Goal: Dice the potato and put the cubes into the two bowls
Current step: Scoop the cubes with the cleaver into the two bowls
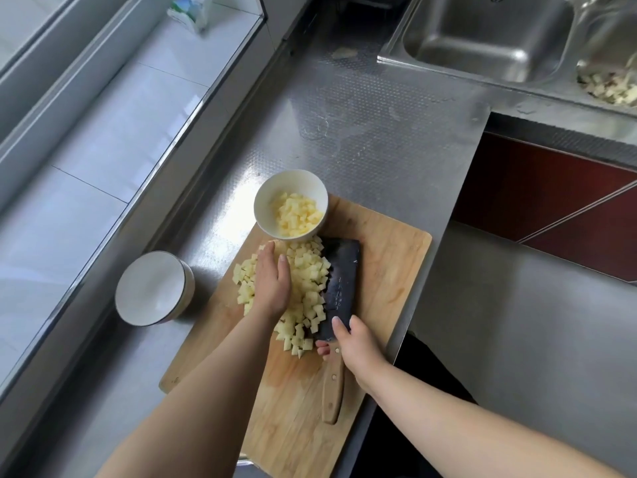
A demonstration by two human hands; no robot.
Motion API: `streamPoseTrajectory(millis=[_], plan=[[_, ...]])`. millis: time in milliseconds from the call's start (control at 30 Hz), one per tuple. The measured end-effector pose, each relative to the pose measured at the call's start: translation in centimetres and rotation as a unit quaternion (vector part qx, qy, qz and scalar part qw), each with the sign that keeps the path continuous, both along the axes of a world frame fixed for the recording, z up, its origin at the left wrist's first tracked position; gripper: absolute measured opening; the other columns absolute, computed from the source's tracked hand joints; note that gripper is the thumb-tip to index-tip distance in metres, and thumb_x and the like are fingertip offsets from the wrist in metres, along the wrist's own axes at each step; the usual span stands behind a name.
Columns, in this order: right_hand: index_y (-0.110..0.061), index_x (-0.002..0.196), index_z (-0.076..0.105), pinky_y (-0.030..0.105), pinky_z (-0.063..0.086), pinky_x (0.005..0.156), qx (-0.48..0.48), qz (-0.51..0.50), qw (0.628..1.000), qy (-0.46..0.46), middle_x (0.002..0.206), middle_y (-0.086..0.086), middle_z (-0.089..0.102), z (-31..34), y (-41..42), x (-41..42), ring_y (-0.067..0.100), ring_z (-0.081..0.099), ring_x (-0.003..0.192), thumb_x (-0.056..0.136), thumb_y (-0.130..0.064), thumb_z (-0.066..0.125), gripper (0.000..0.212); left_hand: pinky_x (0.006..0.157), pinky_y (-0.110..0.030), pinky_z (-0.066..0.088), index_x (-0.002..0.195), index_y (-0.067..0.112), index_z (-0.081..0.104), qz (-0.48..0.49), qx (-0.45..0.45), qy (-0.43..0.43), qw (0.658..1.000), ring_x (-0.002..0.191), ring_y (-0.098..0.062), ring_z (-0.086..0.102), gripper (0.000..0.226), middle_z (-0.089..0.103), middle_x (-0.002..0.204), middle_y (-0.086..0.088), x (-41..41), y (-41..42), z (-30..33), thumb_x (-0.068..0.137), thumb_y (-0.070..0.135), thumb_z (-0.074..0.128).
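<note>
No brand or label can be read: the carton [191,10] on the far window ledge is too blurred, and the pale marks stamped on the dark cleaver [339,282] are too small to make out. A white bowl [272,188] stands at the far left corner of the wooden cutting board [389,270], its near edge over the board, and holds a heap of yellow potato cubes in its right half. A second white bowl [153,288] stands on the steel counter [372,139] just left of the board, tilted toward the camera, with nothing visible in it. The remaining potato cubes [310,288] lie in a loose pile on the middle of the board, running from just below the filled bowl to the cleaver's heel. The left hand [272,279] lies flat on the pile with straight fingers pointing far, cubes showing on both sides of it. The right hand [358,343] holds the cleaver where blade meets wooden handle, the thumb laid on the blade's flat and fingers curled underneath; the blade lies nearly flat against the right side of the pile. At the far right, a steel sink [482,39] sits in the counter, and a metal basin [606,46] beside it holds more pale diced pieces.
</note>
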State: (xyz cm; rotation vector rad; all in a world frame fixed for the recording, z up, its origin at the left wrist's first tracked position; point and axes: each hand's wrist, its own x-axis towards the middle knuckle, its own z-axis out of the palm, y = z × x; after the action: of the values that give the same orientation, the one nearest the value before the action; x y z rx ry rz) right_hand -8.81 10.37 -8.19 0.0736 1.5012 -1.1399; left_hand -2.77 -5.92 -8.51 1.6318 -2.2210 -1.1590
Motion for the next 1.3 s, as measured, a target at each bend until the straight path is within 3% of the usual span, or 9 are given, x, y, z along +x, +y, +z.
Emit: streamPoseTrajectory(millis=[133, 300, 467, 600, 933, 1133, 1200, 1300], plan=[[-0.007, 0.127, 0.041, 0.029, 0.055, 0.06, -0.007, -0.007, 0.999, -0.039, 0.082, 0.018, 0.072, -0.1, 1.1, -0.6, 0.02, 0.068, 0.065, 0.104, -0.027, 0.043, 0.031, 0.117, -0.036, 0.019, 0.15, 0.014, 0.029, 0.036, 0.039, 0.053, 0.997, 0.144, -0.02, 0.025, 0.049, 0.029, 0.156, -0.005, 0.8, 0.3, 1.1, 0.106, 0.034, 0.025], [-0.007, 0.126, 0.037, 0.029, 0.055, 0.062, -0.028, -0.006, 0.999, -0.044, 0.086, 0.022, 0.07, 0.5, 2.5, -2.0, 0.021, 0.066, 0.066, 0.103, -0.027, 0.044, 0.031, 0.112, -0.031, 0.022, 0.148, 0.017, 0.035, 0.031, 0.017, 0.057, 0.998, 0.142, -0.018, 0.03, 0.049, 0.036, 0.153, -0.002, 2.5, 0.7, 1.1, 0.105, 0.037, 0.025], [0.0, 0.134, 0.036, 0.029, 0.055, 0.06, -0.028, 0.007, 0.999, -0.019, 0.083, 0.019, 0.07, 1.2, 3.5, -3.3, 0.021, 0.067, 0.067, 0.103, -0.027, 0.045, 0.042, 0.102, -0.032, 0.036, 0.134, 0.014, 0.05, 0.1, -0.054, 0.068, 0.991, 0.125, -0.016, 0.046, 0.037, 0.053, 0.133, -0.001, 2.7, 0.8, 1.8, 0.105, 0.026, 0.031], [-0.006, 0.117, 0.044, 0.028, 0.056, 0.06, -0.036, 0.012, 0.999, -0.019, 0.082, 0.019, 0.069, 1.9, 4.0, -3.8, 0.021, 0.065, 0.065, 0.103, -0.027, 0.044, 0.025, 0.09, -0.033, 0.042, 0.117, 0.017, 0.058, 0.133, -0.101, 0.077, 0.983, 0.109, -0.017, 0.053, 0.029, 0.058, 0.117, 0.001, 2.6, 0.0, 2.2, 0.102, 0.028, 0.035], [0.007, 0.118, 0.046, 0.031, 0.054, 0.059, -0.045, 0.031, 0.998, 0.026, 0.079, 0.021, 0.069, 2.9, 4.3, -6.1, 0.025, 0.066, 0.065, 0.102, -0.027, 0.046, 0.038, 0.083, -0.025, 0.037, 0.108, 0.013, 0.062, 0.152, -0.182, 0.107, 0.965, 0.098, -0.007, 0.049, 0.031, 0.053, 0.105, 0.009, 1.5, -1.2, 4.1, 0.104, 0.028, 0.036], [0.004, 0.111, 0.05, 0.034, 0.055, 0.061, -0.066, 0.049, 0.995, 0.054, 0.077, 0.018, 0.071, 4.3, 3.4, -7.2, 0.025, 0.067, 0.066, 0.101, -0.028, 0.046, 0.034, 0.075, 0.001, 0.033, 0.109, 0.011, 0.061, 0.177, -0.165, 0.171, 0.955, 0.099, -0.006, 0.05, 0.025, 0.057, 0.11, 0.0, -1.4, -2.5, 5.9, 0.101, 0.025, 0.042], [0.005, 0.111, 0.049, 0.034, 0.055, 0.061, -0.067, 0.059, 0.994, 0.06, 0.077, 0.018, 0.071, 4.7, 2.8, -7.6, 0.025, 0.067, 0.066, 0.101, -0.029, 0.046, 0.035, 0.082, -0.006, 0.04, 0.107, 0.015, 0.06, 0.149, -0.17, 0.186, 0.956, 0.102, -0.011, 0.052, 0.02, 0.056, 0.11, 0.001, -2.4, -3.0, 6.3, 0.1, 0.025, 0.045], [0.006, 0.114, 0.047, 0.033, 0.056, 0.061, -0.073, 0.068, 0.993, 0.058, 0.079, 0.019, 0.071, 5.0, 1.6, -8.4, 0.026, 0.068, 0.067, 0.101, -0.03, 0.046, 0.038, 0.095, -0.037, 0.047, 0.112, 0.016, 0.06, 0.084, -0.181, 0.195, 0.96, 0.11, -0.011, 0.05, 0.026, 0.051, 0.113, 0.006, -4.2, -3.6, 7.0, 0.099, 0.032, 0.043]])
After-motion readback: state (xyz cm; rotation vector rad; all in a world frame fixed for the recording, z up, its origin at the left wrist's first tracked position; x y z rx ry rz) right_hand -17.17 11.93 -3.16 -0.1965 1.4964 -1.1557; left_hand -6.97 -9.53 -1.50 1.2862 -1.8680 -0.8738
